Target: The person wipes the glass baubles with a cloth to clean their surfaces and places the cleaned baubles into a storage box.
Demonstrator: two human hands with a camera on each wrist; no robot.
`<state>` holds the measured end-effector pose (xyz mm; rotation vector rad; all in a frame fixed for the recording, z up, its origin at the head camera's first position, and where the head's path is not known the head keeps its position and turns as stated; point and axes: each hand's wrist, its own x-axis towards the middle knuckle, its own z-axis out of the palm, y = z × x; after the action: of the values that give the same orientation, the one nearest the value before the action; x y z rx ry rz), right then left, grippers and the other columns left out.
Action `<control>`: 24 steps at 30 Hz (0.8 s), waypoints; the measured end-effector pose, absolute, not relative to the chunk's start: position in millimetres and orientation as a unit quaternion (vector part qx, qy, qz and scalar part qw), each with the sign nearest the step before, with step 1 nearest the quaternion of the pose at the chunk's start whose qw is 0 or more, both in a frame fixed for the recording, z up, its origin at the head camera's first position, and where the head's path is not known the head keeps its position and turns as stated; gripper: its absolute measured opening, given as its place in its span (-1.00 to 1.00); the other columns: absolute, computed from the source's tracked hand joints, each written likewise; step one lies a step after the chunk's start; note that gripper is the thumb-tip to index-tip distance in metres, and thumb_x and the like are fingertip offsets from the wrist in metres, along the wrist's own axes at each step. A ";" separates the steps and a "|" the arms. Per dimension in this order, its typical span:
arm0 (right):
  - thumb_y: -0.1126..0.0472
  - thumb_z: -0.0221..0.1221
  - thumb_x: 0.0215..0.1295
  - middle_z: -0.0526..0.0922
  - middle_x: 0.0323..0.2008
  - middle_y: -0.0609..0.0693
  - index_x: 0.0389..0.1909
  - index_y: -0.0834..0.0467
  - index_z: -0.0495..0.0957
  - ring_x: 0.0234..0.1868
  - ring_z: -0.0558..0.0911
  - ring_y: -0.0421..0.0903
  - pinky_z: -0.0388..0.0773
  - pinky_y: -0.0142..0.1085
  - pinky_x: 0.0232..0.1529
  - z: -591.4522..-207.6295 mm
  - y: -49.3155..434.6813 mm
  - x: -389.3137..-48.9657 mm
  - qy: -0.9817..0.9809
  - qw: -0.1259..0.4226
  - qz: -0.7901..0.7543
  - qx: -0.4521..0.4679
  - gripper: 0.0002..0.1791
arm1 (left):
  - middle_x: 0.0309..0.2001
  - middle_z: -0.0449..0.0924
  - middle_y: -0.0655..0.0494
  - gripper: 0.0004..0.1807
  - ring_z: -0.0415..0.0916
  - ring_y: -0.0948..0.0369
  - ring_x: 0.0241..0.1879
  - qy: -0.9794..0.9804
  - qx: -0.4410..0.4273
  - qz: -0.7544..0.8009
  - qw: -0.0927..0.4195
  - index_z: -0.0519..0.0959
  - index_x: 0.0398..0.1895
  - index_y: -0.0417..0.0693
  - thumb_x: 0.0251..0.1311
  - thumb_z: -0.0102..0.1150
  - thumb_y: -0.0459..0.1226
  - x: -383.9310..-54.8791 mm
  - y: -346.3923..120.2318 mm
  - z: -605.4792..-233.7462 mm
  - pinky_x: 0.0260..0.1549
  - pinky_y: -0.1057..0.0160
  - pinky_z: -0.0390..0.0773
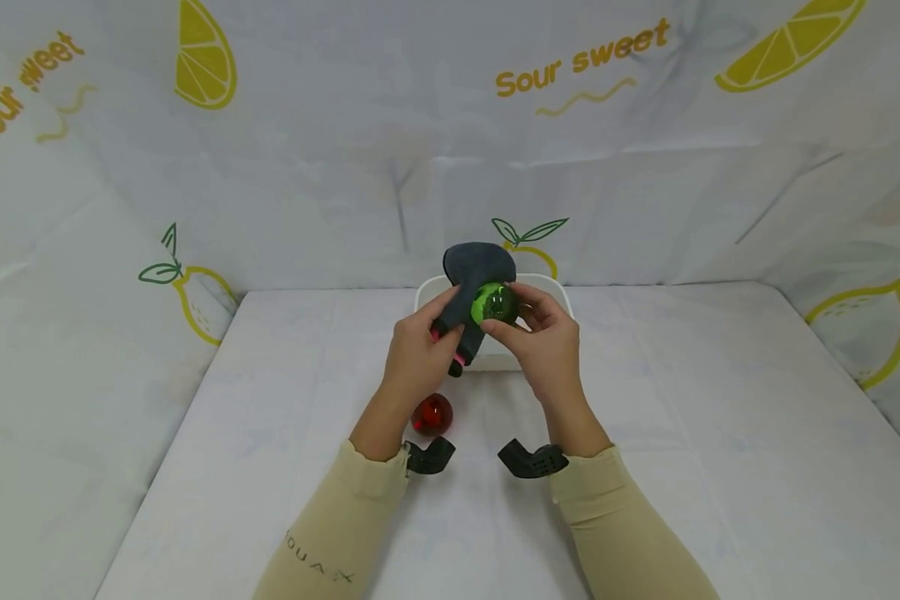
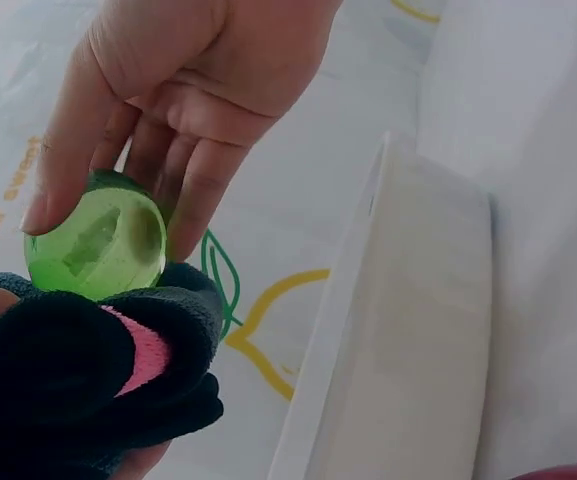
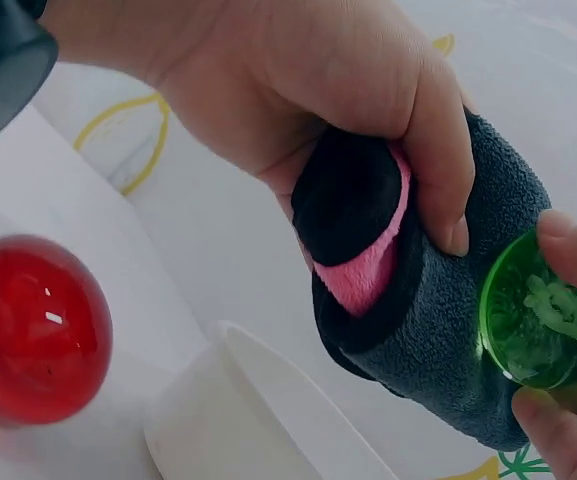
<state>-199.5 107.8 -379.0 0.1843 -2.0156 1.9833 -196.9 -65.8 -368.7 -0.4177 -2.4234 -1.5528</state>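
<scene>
My left hand [image 1: 418, 346] grips a folded dark grey fleecy cloth [image 1: 474, 265] with pink showing in its folds. The thumb lies on the cloth's outer face in the right wrist view. Between the fingertips and thumb of my right hand [image 1: 553, 343] is a clear green ball [image 1: 498, 303], pressed against the cloth. Something pale shows inside the ball [image 3: 548, 310] in the right wrist view. A clear red ball [image 1: 432, 414] lies on the table near my left wrist. Beneath both hands stands a white tub [image 1: 497, 362], partly hidden by them.
A white cloth covers the table [image 1: 667, 433]. Behind it hangs a white curtain [image 1: 307, 183] printed with lemons and lettering. Each wrist carries a black camera mount, such as the right one [image 1: 532, 460].
</scene>
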 end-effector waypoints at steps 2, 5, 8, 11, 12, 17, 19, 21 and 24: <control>0.31 0.48 -0.01 0.59 0.15 0.03 0.19 0.16 0.55 0.19 0.58 -0.07 0.58 -0.33 0.08 -378.8 108.8 -198.1 -0.727 0.174 0.657 0.096 -0.35 | 0.19 0.58 -0.05 -0.46 0.60 0.10 0.11 -0.829 -0.143 -0.528 0.118 0.46 0.34 0.06 0.28 0.16 -0.38 -197.1 -66.3 -368.6 0.08 0.08 0.58; 0.31 0.50 -0.05 0.59 0.18 0.01 0.19 0.15 0.56 0.19 0.57 -0.08 0.58 -0.29 0.10 -378.1 109.8 -195.9 -0.754 0.193 0.612 0.140 -0.32 | 0.17 0.60 -0.05 -0.47 0.59 0.11 0.11 -0.829 -0.145 -0.524 0.132 0.49 0.32 0.05 0.26 0.17 -0.40 -197.3 -67.4 -368.2 0.08 0.09 0.59; 0.32 0.50 -0.06 0.58 0.20 0.01 0.19 0.16 0.57 0.20 0.56 -0.10 0.59 -0.25 0.10 -377.2 110.4 -194.3 -0.775 0.196 0.575 0.172 -0.32 | 0.14 0.62 -0.04 -0.52 0.60 0.11 0.09 -0.826 -0.160 -0.515 0.165 0.55 0.25 0.01 0.25 0.18 -0.42 -197.7 -68.4 -367.9 0.09 0.10 0.59; 0.33 0.51 -0.07 0.59 0.18 0.04 0.18 0.20 0.57 0.20 0.56 -0.08 0.63 -0.19 0.05 -375.6 110.8 -193.1 -0.802 0.207 0.527 0.191 -0.32 | 0.13 0.63 -0.02 -0.56 0.60 0.12 0.11 -0.819 -0.185 -0.509 0.189 0.59 0.20 -0.05 0.25 0.17 -0.45 -198.7 -68.5 -368.0 0.11 0.13 0.57; 0.33 0.51 -0.08 0.60 0.17 0.06 0.17 0.22 0.58 0.19 0.57 -0.07 0.64 -0.17 0.04 -375.1 110.9 -192.7 -0.811 0.217 0.508 0.194 -0.33 | 0.14 0.63 -0.02 -0.57 0.59 0.13 0.13 -0.817 -0.193 -0.508 0.191 0.59 0.20 -0.06 0.25 0.16 -0.46 -199.0 -68.1 -368.1 0.13 0.15 0.56; 0.34 0.52 -0.10 0.62 0.12 0.18 0.10 0.32 0.60 0.18 0.59 0.06 0.61 -0.07 0.08 -376.3 110.6 -194.3 -0.850 0.300 0.385 0.196 -0.37 | 0.18 0.60 -0.02 -0.57 0.55 0.16 0.19 -0.820 -0.218 -0.498 0.181 0.58 0.21 -0.09 0.27 0.13 -0.47 -198.8 -63.4 -368.5 0.17 0.20 0.51; 0.34 0.50 -0.08 0.62 0.11 0.21 0.09 0.34 0.59 0.17 0.59 0.10 0.59 -0.06 0.11 -378.5 109.6 -195.8 -0.856 0.329 0.352 0.186 -0.39 | 0.19 0.59 -0.02 -0.56 0.54 0.16 0.20 -0.823 -0.220 -0.492 0.178 0.58 0.21 -0.09 0.26 0.13 -0.47 -197.4 -61.4 -368.7 0.18 0.21 0.50; 0.33 0.48 -0.04 0.62 0.10 0.23 0.09 0.36 0.59 0.16 0.60 0.10 0.60 -0.07 0.09 -381.1 108.5 -197.2 -0.855 0.346 0.350 0.164 -0.40 | 0.19 0.58 -0.03 -0.56 0.52 0.16 0.21 -0.824 -0.222 -0.490 0.177 0.58 0.20 -0.10 0.26 0.13 -0.47 -195.7 -59.7 -368.8 0.20 0.20 0.49; 0.29 0.47 0.00 0.65 0.07 0.21 0.10 0.33 0.59 0.08 0.65 0.05 0.66 -0.19 -0.06 -383.9 107.4 -198.1 -0.836 0.328 0.429 0.100 -0.42 | 0.21 0.57 -0.03 -0.55 0.50 0.16 0.24 -0.825 -0.228 -0.486 0.174 0.58 0.21 -0.10 0.25 0.13 -0.49 -194.0 -57.6 -369.4 0.20 0.21 0.49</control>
<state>-198.1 107.4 -383.9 0.2614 -2.1891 1.1220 -194.0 -57.6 -369.4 -0.6461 -2.3404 -1.3794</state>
